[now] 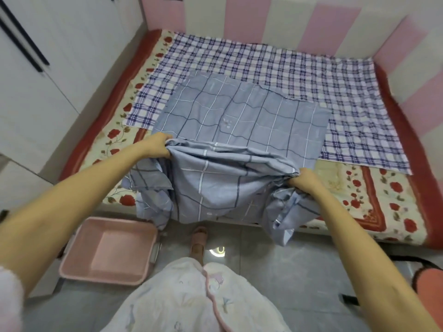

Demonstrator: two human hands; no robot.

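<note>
By our feet sits the pink basin point(107, 250). Our left hand point(157, 146) and right hand point(303, 182) each bunch the blue grid sheet point(239, 121), fingers point(165, 141) curled tight round it; it looks light and limp, best taken at the corners. Its far half lies flat on the bed point(383, 204), over a checked cloth point(311, 73).

Even soft indoor light, faint shadows; slight overall blur; strong wide-angle bending at edges; small floor point(275, 271) glare
</note>
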